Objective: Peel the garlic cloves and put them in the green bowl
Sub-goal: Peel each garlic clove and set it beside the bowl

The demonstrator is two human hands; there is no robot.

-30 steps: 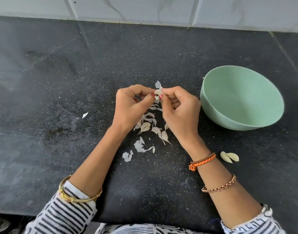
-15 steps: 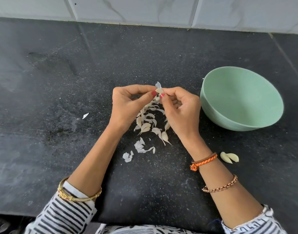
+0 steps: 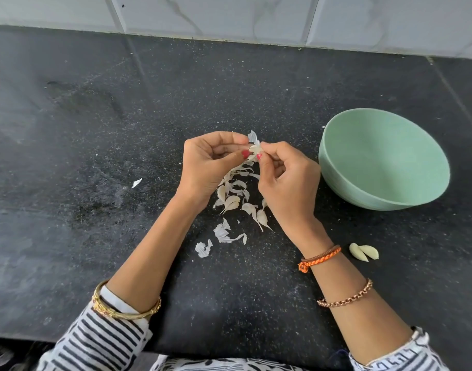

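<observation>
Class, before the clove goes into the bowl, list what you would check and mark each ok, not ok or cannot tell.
1. Small pale garlic clove pinched by left hand and right hand: ok.
2. Skin fully off: not ok, a papery flake still sticks up.
3. Round pale green bowl upright, within reach: ok.
4. Bowl contents: none visible.
5. Two peeled cloves still on black counter: not ok.

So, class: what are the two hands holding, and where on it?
A garlic clove, pinched between the thumbs and fingertips of the left hand and right hand, skin partly off.
</observation>
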